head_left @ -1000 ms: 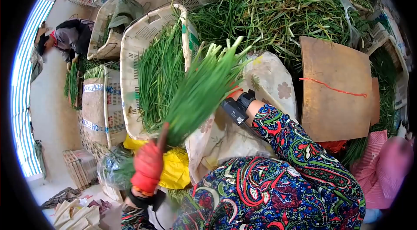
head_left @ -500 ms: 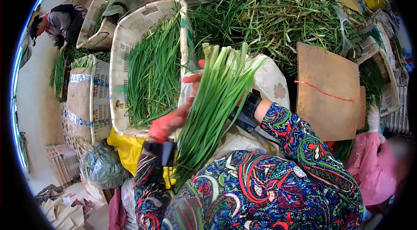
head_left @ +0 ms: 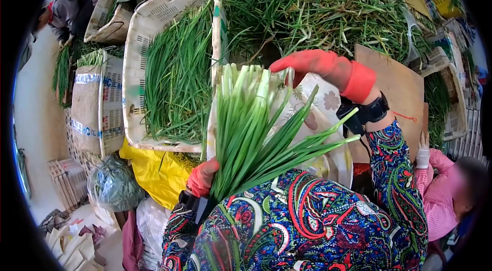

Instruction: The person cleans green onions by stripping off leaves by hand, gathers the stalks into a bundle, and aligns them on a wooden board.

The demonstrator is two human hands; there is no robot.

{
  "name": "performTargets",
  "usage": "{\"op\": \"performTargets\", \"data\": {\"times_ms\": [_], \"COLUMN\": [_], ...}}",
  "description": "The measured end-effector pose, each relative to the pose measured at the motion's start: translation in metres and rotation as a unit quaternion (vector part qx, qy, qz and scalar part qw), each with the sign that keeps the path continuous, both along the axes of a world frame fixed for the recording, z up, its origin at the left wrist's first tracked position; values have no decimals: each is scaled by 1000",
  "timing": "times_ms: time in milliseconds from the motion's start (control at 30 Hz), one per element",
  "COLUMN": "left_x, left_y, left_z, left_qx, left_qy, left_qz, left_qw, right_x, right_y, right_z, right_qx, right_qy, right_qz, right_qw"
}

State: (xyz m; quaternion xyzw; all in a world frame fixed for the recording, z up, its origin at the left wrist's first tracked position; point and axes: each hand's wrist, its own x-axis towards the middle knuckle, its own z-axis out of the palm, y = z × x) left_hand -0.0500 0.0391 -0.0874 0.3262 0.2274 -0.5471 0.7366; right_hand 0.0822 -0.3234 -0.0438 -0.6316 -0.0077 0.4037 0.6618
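A bunch of long green chives (head_left: 246, 132) with pale cut ends lies across my lap, the ends pointing away from me. My left hand (head_left: 204, 178), in a red glove, is closed round the leafy lower left side of the bunch. At the pale ends, my right hand (head_left: 320, 68), also gloved in red, bends its fingers over the right-hand stalks and grips there; its thumb is hidden. Several stalks fan out to the right, apart from the main bunch. Beneath them is a white flower-printed surface (head_left: 330, 101).
A white plastic crate (head_left: 134, 66) of loose greens stands to the left. Beyond is a large heap of greens (head_left: 328, 9). A brown board (head_left: 394, 86) is at right, near a person in pink (head_left: 438, 194). Another person (head_left: 74, 12) bends over greens at far left.
My right hand has come out from behind the bunch to its pale ends. My left hand has moved down to the leaves. The stalks have spread to the right.
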Motion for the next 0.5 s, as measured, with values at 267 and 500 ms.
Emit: {"op": "performTargets", "data": {"times_ms": [267, 500], "left_x": [-30, -44], "left_y": [27, 41], "left_z": [-49, -64], "left_qx": [19, 8], "left_qy": [-84, -85], "left_qz": [18, 55], "left_qw": [996, 995], "right_x": [-1, 39], "right_y": [-1, -154], "right_z": [29, -9], "right_qx": [-38, 138], "right_qy": [-128, 16], "right_qz": [-105, -444], "right_qw": [985, 885]}}
